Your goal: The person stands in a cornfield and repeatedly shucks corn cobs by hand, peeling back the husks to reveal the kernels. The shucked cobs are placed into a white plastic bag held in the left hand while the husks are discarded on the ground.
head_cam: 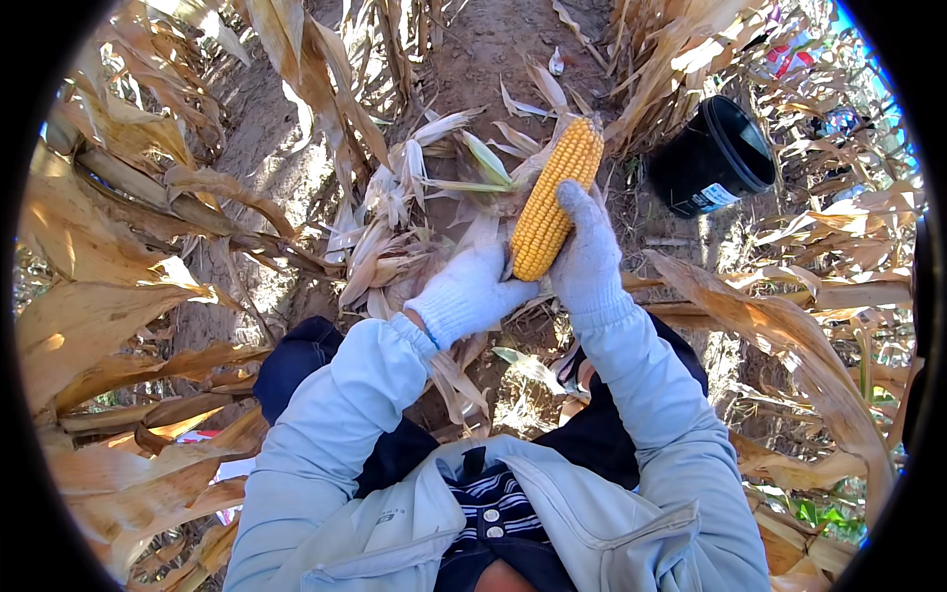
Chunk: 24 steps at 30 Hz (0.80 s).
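Observation:
A husked ear of yellow corn (556,201) slants upward to the right in front of me, its kernels bare. My right hand (588,248), in a greyish-white knit glove, grips its right side with the thumb across the kernels. My left hand (473,288), in a white knit glove, is at the lower end of the ear, thumb below it. The left fingertips are hidden behind the ear. Pale, dry husks (396,222) lie on the soil beyond and left of my hands. A greener husk leaf (486,159) sticks up among them.
A black plastic bucket (677,174) with a label leans on its side at the right. Dry corn stalks and leaves crowd both sides, with one long leaf (784,348) near my right arm. A strip of bare soil (496,52) runs ahead between the rows.

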{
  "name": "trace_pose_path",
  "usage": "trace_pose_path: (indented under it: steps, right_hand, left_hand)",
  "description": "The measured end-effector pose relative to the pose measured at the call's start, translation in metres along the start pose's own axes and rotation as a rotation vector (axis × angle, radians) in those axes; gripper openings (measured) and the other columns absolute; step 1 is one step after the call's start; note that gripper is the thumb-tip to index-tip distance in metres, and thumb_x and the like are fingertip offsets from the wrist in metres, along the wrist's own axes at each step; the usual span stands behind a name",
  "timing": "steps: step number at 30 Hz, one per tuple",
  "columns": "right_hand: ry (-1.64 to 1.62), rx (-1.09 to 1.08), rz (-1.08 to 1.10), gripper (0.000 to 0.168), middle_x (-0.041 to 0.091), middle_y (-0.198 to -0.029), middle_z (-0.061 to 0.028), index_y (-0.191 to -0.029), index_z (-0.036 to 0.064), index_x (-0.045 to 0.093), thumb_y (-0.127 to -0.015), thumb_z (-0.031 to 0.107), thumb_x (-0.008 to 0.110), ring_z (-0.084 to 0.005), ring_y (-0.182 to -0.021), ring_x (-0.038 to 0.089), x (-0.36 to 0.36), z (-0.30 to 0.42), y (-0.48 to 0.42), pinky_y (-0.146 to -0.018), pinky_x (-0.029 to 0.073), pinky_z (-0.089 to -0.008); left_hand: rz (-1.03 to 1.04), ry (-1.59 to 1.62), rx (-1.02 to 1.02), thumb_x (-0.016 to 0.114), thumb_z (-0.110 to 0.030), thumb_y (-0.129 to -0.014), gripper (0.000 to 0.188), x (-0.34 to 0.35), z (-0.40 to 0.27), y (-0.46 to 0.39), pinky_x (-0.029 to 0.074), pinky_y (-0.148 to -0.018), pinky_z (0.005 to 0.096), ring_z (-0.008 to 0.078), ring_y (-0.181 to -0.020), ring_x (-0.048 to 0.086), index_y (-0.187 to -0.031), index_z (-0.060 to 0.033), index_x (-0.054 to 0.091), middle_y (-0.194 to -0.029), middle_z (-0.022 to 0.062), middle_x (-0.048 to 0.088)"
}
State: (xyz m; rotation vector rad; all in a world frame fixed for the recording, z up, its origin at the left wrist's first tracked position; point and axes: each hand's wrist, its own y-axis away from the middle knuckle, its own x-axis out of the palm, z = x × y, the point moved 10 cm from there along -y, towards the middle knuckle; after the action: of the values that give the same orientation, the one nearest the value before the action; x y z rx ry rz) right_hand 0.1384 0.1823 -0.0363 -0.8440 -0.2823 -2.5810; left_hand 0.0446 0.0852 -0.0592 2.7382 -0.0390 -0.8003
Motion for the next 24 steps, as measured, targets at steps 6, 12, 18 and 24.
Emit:
trace_pose_path:
  steps: [6,12,18,24]
  right_hand:
    - [0.096,0.093,-0.023,0.044,0.067,-0.109,-0.0094,-0.135,0.006,0.055,-0.106,0.039,0.062,-0.0228,-0.094,0.071,-0.007,-0.008,-0.002,-0.081,0.062,-0.0375]
    - [-0.209,0.264,0.049,0.044,0.068,-0.109,-0.012,-0.132,0.007,0.056,-0.107,0.043,0.059,-0.0252,-0.094,0.072,0.001,-0.007,0.002,-0.08,0.063,-0.0398]
    - [-0.74,0.556,0.285,0.057,0.064,-0.115,-0.013,-0.137,0.009,0.057,-0.102,0.054,0.062,-0.0237,-0.09,0.067,0.009,-0.006,-0.001,-0.077,0.055,-0.0422]
    - [-0.493,0.44,0.19,0.061,0.067,-0.12,-0.0196,-0.141,0.006,0.057,-0.105,0.054,0.052,-0.0347,-0.098,0.071,0.008,0.008,0.004,-0.088,0.061,-0.0571]
  left_hand:
    - [0.029,-0.198,0.133,0.065,-0.043,-0.098,0.048,-0.002,-0.019,0.009,0.057,-0.086,0.0498,0.0443,-0.095,0.071,-0.113,0.0028,0.067,-0.097,0.0273,0.073]
    - [0.003,-0.292,0.246,0.065,-0.044,-0.098,0.043,-0.004,-0.035,0.017,0.057,-0.08,0.0506,0.0429,-0.09,0.071,-0.11,-0.0025,0.066,-0.09,0.0225,0.072]
    - [0.066,-0.406,0.543,0.073,-0.03,-0.095,0.022,0.014,-0.057,0.04,0.059,-0.077,0.0426,0.0352,-0.081,0.072,-0.104,-0.0097,0.071,-0.089,0.0135,0.072]
    - [-0.162,-0.397,0.224,0.083,-0.031,-0.083,0.06,-0.046,-0.007,-0.001,0.052,-0.105,0.0469,0.0397,-0.128,0.061,-0.135,-0.0123,0.062,-0.15,0.0187,0.052]
